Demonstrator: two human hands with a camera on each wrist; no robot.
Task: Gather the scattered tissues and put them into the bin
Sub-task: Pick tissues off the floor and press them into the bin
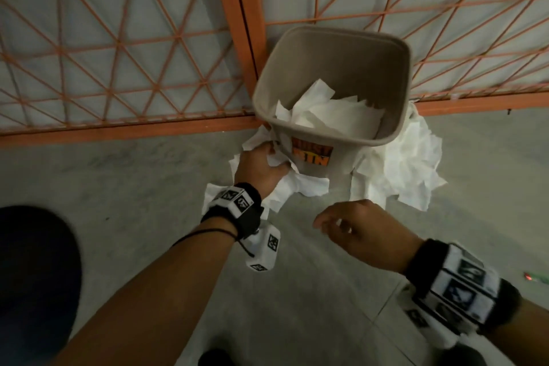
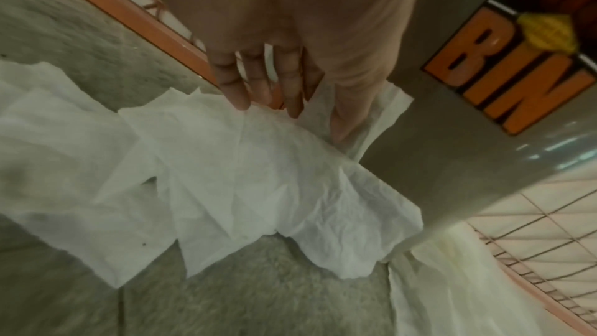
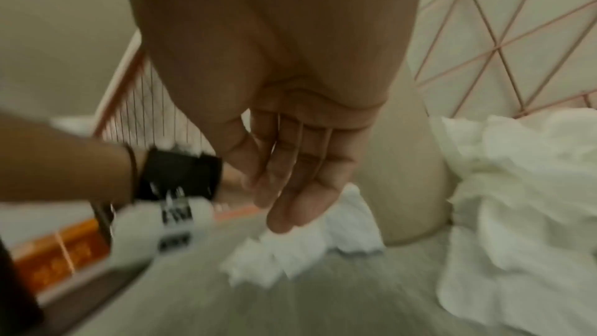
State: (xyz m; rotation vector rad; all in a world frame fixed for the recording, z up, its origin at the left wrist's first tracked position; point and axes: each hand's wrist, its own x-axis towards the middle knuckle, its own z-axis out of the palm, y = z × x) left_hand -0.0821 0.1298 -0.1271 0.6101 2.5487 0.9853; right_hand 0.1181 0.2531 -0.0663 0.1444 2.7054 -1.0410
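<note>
Tissues (image 1: 285, 184) gathered at the bin (image 1: 332, 86)
Your left hand (image 1: 261, 169) reaches straight-fingered onto the nine-o'clock pile to gather it; your right hand (image 1: 356, 232) hovers relaxed, empty.

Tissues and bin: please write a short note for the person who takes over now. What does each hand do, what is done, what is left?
Left hand: on the floor tissues left of the bin, fingers straight in the left wrist view; a firm grip is not clear.
Right hand: open, empty, above the floor.
Done: several tissues in the bin.
Left: the left pile and the right pile, both against the bin's base.
</note>
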